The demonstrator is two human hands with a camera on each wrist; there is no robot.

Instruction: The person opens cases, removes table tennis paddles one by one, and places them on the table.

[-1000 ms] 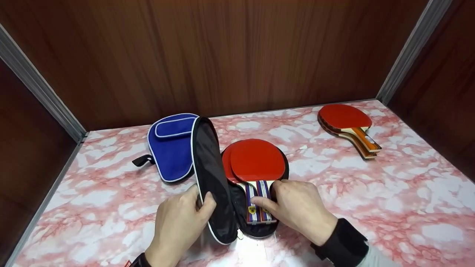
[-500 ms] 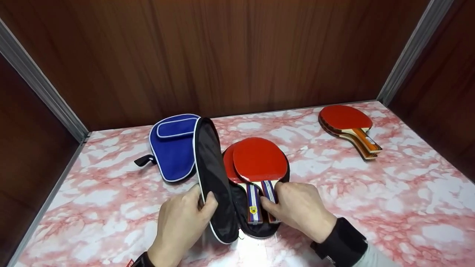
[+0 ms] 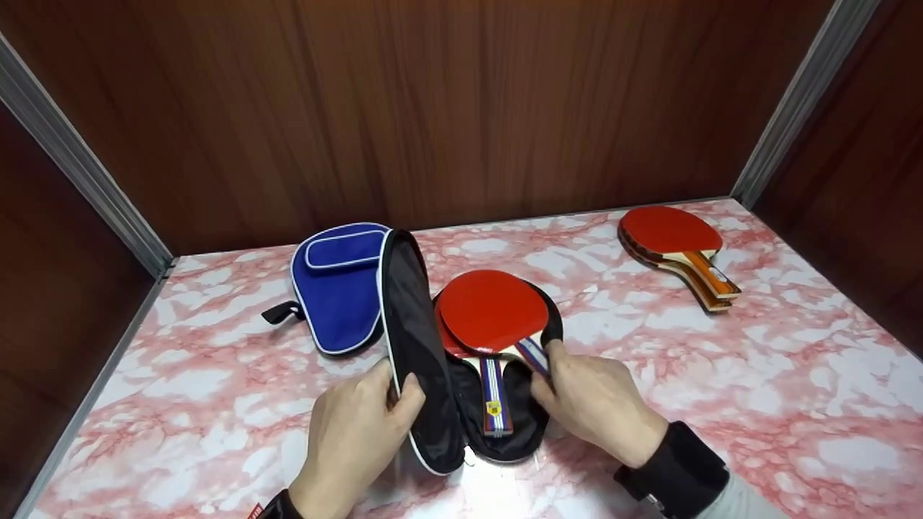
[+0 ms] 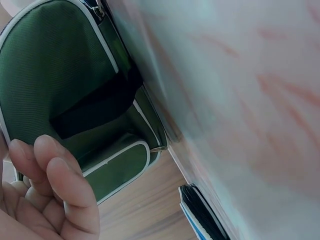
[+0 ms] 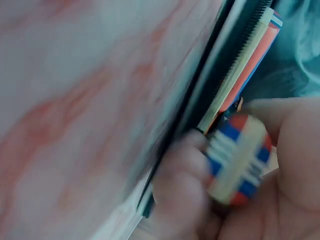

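Observation:
An unzipped paddle case lies near the middle of the table in the head view, its black-lined lid (image 3: pixel 414 339) standing up on the left. My left hand (image 3: pixel 360 425) grips the lid's white-piped edge; the left wrist view shows the lid's green outside (image 4: pixel 45 65) with a black strap. Inside the case's base (image 3: pixel 530 432) lie two red table tennis paddles. The upper paddle (image 3: pixel 494 310) slants, its striped handle pinched by my right hand (image 3: pixel 595 396). The lower paddle (image 3: pixel 493 393) is mostly covered, with its handle pointing toward me. In the right wrist view the striped handle end (image 5: pixel 240 160) sits between thumb and fingers.
A blue paddle case (image 3: pixel 335 303) with white piping lies behind the raised lid, at left. Two more stacked paddles (image 3: pixel 670 234) with orange-brown handles rest at the back right of the marbled table (image 3: pixel 757 389). Wood-grain panels (image 3: pixel 461 108) wall in the back and sides.
The upper paddle's handle has swung right, away from the lower handle, while its blade has shifted left over the lower blade. My right hand moved slightly right; the left hand stays on the lid.

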